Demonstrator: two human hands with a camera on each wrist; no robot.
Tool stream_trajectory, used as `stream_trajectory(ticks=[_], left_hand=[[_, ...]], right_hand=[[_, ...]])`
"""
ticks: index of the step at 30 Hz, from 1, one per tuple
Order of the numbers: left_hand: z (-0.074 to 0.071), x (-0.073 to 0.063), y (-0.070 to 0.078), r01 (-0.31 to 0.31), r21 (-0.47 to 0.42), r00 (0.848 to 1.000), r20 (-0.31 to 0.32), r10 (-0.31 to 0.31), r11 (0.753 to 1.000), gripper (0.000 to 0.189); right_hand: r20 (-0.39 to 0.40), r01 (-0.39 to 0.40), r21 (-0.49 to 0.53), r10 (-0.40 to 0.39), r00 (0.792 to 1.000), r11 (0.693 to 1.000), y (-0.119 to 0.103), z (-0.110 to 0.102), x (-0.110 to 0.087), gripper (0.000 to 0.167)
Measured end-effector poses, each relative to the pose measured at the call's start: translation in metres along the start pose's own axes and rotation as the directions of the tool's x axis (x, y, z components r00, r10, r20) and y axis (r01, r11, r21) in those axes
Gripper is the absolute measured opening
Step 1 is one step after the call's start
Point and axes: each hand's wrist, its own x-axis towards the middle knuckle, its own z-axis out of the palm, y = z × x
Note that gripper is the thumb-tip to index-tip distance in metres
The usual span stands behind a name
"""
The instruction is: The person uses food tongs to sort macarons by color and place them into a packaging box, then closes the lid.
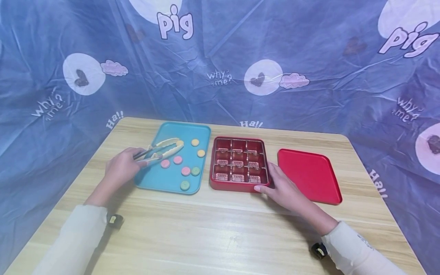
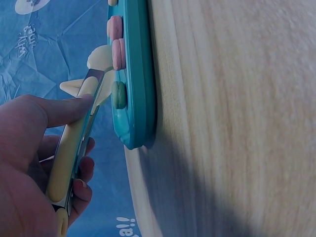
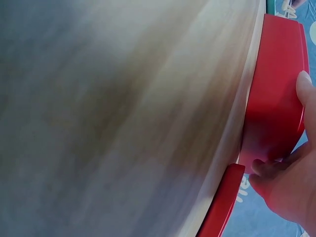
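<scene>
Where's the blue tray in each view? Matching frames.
Head: tray, left of centre.
Left wrist: tray, upper part, just left of centre, cut off by the top edge.
Right wrist: only a sliver of tray at the top edge, towards the right.
Shared landmark: the wooden table.

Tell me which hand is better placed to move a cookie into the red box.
Likely the left hand: it holds tongs near the cookies on the blue tray, while the right hand grips the red box.
</scene>
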Motion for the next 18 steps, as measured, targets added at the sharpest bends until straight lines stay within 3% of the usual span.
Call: stream_trajectory(ticks=[9, 18], left_hand=[[-0.0008, -0.0018, 0.0016, 0.013, -0.011, 1.0, 0.002, -0.013, 1.0, 0.059], [-0.0008, -0.0039, 0.002, 0.024, -0.022, 1.0, -0.002, -0.024, 0.999, 0.058]], right_hand=[[-0.012, 0.034, 0.038, -0.033, 0.999, 0.999, 0.0001, 0.0014, -0.0009, 0.111], [-0.01, 0.068, -0.002, -0.068, 0.998, 0.998, 0.0015, -0.0011, -0.0005, 0.111]])
